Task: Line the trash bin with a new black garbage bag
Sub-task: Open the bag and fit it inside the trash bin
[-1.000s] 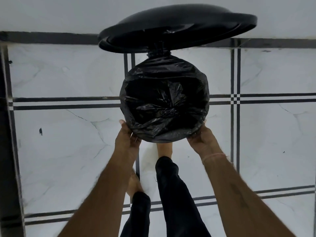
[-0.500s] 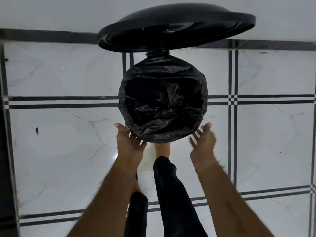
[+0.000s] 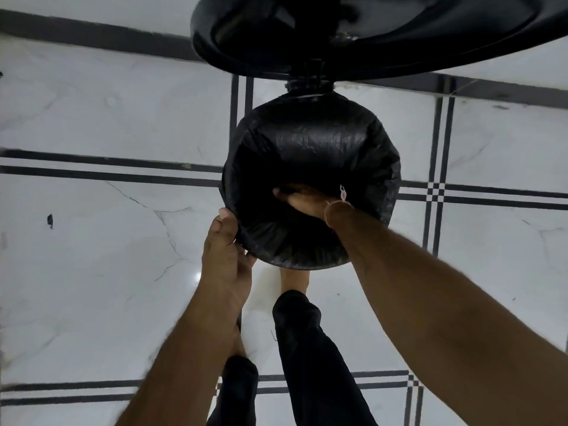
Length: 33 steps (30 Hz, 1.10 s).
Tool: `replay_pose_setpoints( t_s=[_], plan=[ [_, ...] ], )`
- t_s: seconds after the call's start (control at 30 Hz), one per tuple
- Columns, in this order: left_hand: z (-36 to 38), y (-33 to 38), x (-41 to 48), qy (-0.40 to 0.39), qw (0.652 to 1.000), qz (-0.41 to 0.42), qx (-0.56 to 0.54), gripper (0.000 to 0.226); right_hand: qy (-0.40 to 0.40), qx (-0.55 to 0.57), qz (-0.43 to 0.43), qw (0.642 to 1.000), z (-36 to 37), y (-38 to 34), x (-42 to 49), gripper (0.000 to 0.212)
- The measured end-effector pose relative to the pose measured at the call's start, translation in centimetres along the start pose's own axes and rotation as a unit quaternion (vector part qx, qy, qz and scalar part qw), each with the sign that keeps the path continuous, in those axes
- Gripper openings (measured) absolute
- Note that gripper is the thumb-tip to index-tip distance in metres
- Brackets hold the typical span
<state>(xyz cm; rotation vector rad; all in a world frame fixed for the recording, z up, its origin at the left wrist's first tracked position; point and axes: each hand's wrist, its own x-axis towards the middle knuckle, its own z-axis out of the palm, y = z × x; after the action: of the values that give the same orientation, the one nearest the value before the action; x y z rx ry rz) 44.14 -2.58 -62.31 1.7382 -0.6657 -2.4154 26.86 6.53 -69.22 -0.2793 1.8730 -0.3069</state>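
A round trash bin stands on the floor with a black garbage bag [image 3: 310, 142] pulled over its rim and down its outside. The bin's black lid [image 3: 353, 29] stands raised behind it. My left hand [image 3: 226, 250] holds the bag-covered rim at the near left, thumb on top. My right hand [image 3: 299, 198] reaches down inside the bin and presses against the bag; its fingers are lost in the dark interior.
The floor [image 3: 107, 272] is white marble tile with black stripe lines. My legs in black trousers [image 3: 304, 348] and a bare foot [image 3: 293, 279] stand just in front of the bin. A dark wall skirting [image 3: 92, 38] runs behind.
Both hands were off the bin with fingers spread half a second ago. Now the left hand holds the rim and the right hand has gone inside the bag. The camera has moved closer.
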Motion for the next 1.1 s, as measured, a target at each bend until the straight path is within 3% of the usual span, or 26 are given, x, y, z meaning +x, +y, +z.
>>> replay_pose_setpoints(
  t_s=[0.1,0.2,0.27,0.33,0.4,0.47,0.67,0.8,0.9,1.0,1.03,1.1],
  plan=[
    [-0.3,-0.3,0.3,-0.008,1.000,0.011,-0.001,0.031,0.003,-0.049,0.019,0.999,0.2,0.2,1.6,0.063],
    [0.0,0.0,-0.2,0.001,1.000,0.011,0.004,0.034,0.019,0.024,0.024,0.999,0.0,0.7,0.2,0.053],
    [0.3,0.2,-0.6,0.006,1.000,0.010,0.011,0.036,0.119,0.023,-0.042,0.992,-0.4,0.6,-3.1,0.044],
    [0.6,0.5,-1.1,0.012,1.000,0.009,0.015,0.035,0.275,-0.011,-0.158,0.948,-0.5,0.4,-7.6,0.036],
    [0.8,0.7,-1.4,0.021,1.000,0.008,0.017,0.035,0.334,-0.010,-0.245,0.910,-1.1,-0.9,-10.7,0.035],
    [1.0,0.8,-1.5,0.027,0.999,0.005,0.021,0.035,0.279,-0.016,-0.262,0.924,-2.4,-3.0,-10.3,0.039],
    [0.7,0.4,-0.8,0.024,0.999,0.020,0.012,0.034,0.134,-0.063,-0.072,0.986,-4.9,-5.3,1.2,0.081],
    [0.5,0.2,-0.6,0.016,0.999,0.032,0.003,0.056,0.088,-0.083,0.006,0.993,-4.1,-3.8,5.3,0.064],
    [0.5,0.2,-0.8,0.012,0.999,0.037,0.008,0.056,0.141,-0.024,-0.035,0.989,-4.2,-4.2,1.9,0.048],
    [0.9,0.7,-1.4,0.012,0.999,0.028,0.024,0.057,0.284,0.000,-0.159,0.945,-3.0,-4.0,-6.6,0.040],
    [1.0,0.8,-1.6,0.014,0.999,0.026,0.029,0.056,0.277,-0.003,-0.179,0.944,-2.3,-3.7,-9.2,0.039],
    [1.0,0.9,-1.6,0.016,0.999,0.023,0.038,0.047,0.167,-0.014,-0.157,0.973,-0.5,-3.2,-12.1,0.039]
  ],
)
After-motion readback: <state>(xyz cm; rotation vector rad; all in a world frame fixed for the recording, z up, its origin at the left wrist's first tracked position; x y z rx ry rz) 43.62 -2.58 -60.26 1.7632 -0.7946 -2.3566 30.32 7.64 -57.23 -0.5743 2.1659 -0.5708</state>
